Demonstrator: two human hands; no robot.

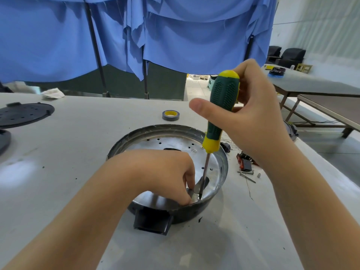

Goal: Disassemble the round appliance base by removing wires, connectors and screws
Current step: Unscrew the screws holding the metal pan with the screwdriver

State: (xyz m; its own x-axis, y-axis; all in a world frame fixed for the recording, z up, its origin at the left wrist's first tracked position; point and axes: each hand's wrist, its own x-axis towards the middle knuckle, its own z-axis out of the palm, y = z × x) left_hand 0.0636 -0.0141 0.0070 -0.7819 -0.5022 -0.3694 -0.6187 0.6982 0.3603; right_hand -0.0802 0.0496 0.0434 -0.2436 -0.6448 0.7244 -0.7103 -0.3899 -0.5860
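The grey worktable [81, 145] fills the lower frame, and the round appliance base [218, 172] sits on it just below centre, open side up, its perforated metal plate showing inside the dark rim. Your right hand [251, 117], centre right, is wrapped around the green-and-yellow screwdriver [222, 106], held nearly upright with its tip down at the near inner edge of the base. Your left hand [171, 172] reaches into the base, fingers curled and pinching a small metal tab [196, 189] just beside the tip. The screw itself is too small to make out.

To the right of the base lie removed parts: a red-and-black connector [245, 164] and loose screws [247, 174]. A roll of tape [170, 115] sits behind the base.

Your fingertips are right next to the blade; if the tip cams out of the screw head, it could jab them or skid across the plate. Only your pinching hand steadies the base, so hard twisting may spin it.
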